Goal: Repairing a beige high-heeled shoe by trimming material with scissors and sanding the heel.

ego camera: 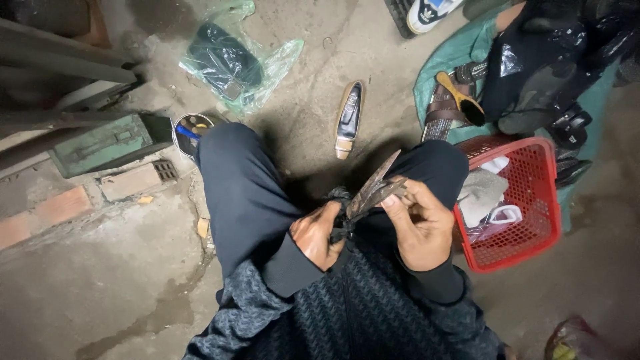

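So the person is sitting low over a concrete floor (120, 287), knees apart in dark trousers, and both hands are working right between the knees. The left hand (319, 235) is clenching a bunched-up dark rag (341, 227), fingers curled tight round it. The right hand (419, 227) is gripping a thin, worn brown shoe sole (375, 190), thumb pressing along its edge, with the pointed tip sticking up and away toward the floor. Rag and sole are touching where the two hands are meeting. Just beside the right knee a red plastic basket (533, 193) is sitting with grey cloth and a white piece piled inside. Further out on the floor a single dark flat shoe (349, 119) is lying alone, and a clear plastic bag (233, 63) with something dark in it is lying beyond that. A wooden brush (460, 99) is resting on a brown strappy sandal (443, 110) up by the green sheet. A small round tin (191, 131) is sitting near the left knee.
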